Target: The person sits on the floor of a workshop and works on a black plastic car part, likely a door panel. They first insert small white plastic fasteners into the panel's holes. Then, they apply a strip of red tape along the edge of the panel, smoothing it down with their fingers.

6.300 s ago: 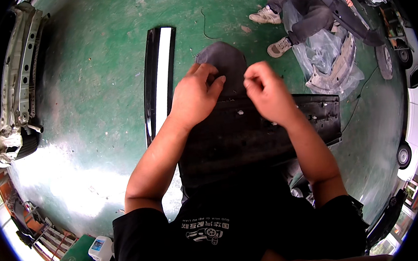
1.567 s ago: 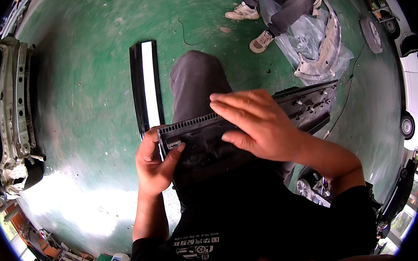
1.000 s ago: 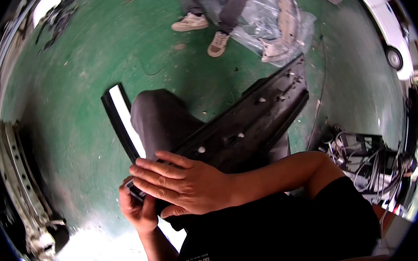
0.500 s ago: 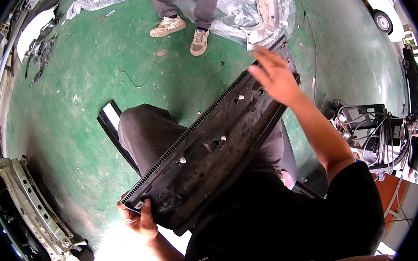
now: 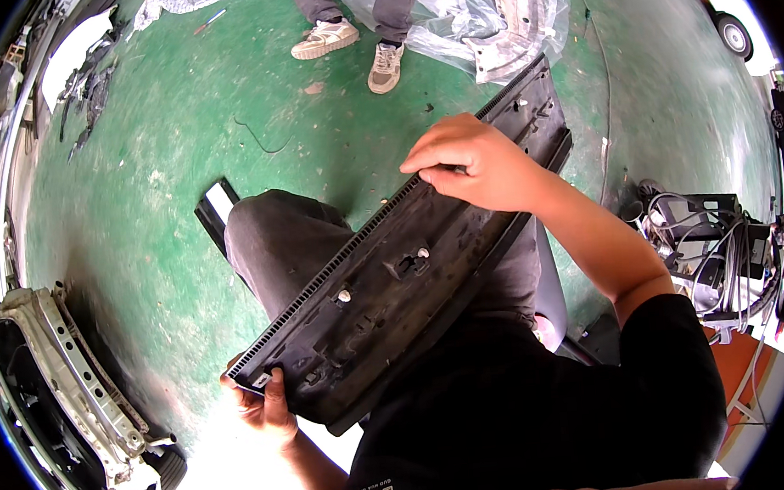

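A long black plastic car trim panel lies slantwise across my lap, its ridged edge on the far side. White clips stick up from the face towards me. At its lower-left end my left hand is closed, the thumb on top and the fingers underneath. My right hand bends over the ridged edge past the middle, thumb and fingers pinched at that edge. The fingertips partly hide the contact, and the hand covers part of the panel.
A black strip with a white patch lies beyond my left knee. Another person's shoes are ahead, beside a part on clear plastic sheeting. A metal body part stands at left; tangled cables at right.
My right hand has moved left and nearer along the panel, from open near its far end to a pinch at the ridged edge. My left hand keeps its hold.
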### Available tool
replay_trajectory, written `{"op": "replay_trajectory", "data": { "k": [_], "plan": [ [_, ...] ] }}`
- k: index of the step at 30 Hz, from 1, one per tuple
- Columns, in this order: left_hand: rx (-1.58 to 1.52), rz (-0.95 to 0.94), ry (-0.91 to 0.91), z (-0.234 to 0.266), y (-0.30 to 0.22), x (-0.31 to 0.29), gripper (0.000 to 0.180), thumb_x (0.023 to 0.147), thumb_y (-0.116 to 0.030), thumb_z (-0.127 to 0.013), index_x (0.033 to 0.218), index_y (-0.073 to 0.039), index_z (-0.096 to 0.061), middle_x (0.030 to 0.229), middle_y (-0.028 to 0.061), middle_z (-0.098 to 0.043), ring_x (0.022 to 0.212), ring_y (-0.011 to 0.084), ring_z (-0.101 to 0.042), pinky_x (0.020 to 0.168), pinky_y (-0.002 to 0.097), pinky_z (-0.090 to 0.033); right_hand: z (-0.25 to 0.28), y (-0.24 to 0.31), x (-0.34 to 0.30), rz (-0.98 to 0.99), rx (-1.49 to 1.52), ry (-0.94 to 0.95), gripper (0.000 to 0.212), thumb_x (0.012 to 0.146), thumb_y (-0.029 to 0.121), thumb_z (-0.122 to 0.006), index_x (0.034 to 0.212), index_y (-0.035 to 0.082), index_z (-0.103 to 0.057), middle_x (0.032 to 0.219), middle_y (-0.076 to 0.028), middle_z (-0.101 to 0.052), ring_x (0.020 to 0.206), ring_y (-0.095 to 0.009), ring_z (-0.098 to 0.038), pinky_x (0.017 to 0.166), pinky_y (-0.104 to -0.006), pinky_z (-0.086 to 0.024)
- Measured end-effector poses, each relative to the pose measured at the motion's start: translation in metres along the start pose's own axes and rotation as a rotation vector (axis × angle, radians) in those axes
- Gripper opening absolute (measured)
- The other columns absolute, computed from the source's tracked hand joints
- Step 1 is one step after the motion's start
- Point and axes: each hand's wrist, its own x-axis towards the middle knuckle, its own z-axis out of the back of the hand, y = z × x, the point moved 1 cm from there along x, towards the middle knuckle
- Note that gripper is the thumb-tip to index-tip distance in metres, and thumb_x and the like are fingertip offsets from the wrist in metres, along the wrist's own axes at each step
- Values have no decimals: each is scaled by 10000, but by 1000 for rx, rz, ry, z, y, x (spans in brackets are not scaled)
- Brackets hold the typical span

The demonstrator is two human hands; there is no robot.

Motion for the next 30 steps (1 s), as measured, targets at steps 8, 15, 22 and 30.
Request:
{"op": "replay_trajectory", "data": {
  "k": [8,15,22,30],
  "plan": [
    [-39,21,13,3,5,2,473,966,124,-765,1390,-76,-699,1328,72,-723,1242,201,-668,1184,371,-458,-18,10,-12,315,-369,-191,222,825,74,-885,1033,123,-826,1109,25,-764,1026,-215,-707,867,-381,-552],
    [-60,10,24,5,10,2,535,966,119,-764,1447,-108,-712,1341,65,-763,1227,212,-694,1179,388,-488,-33,3,-15,321,-410,-173,202,855,58,-803,1043,84,-733,1056,-37,-646,994,-270,-619,818,-378,-577],
    [-41,9,58,9,11,4,537,982,98,-764,1469,-122,-716,1332,61,-774,1204,202,-704,1166,378,-499,-18,-5,0,363,-299,121,253,852,-2,-808,1032,49,-639,1049,-84,-585,1001,-303,-589,818,-395,-566],
    [-96,38,16,5,13,-1,558,987,118,-750,1487,-125,-709,1330,65,-778,1192,196,-712,1154,371,-512,6,-16,-7,132,-246,90,203,956,37,-768,1091,70,-620,1063,-79,-611,1038,-319,-661,884,-444,-582]
  ]
}}
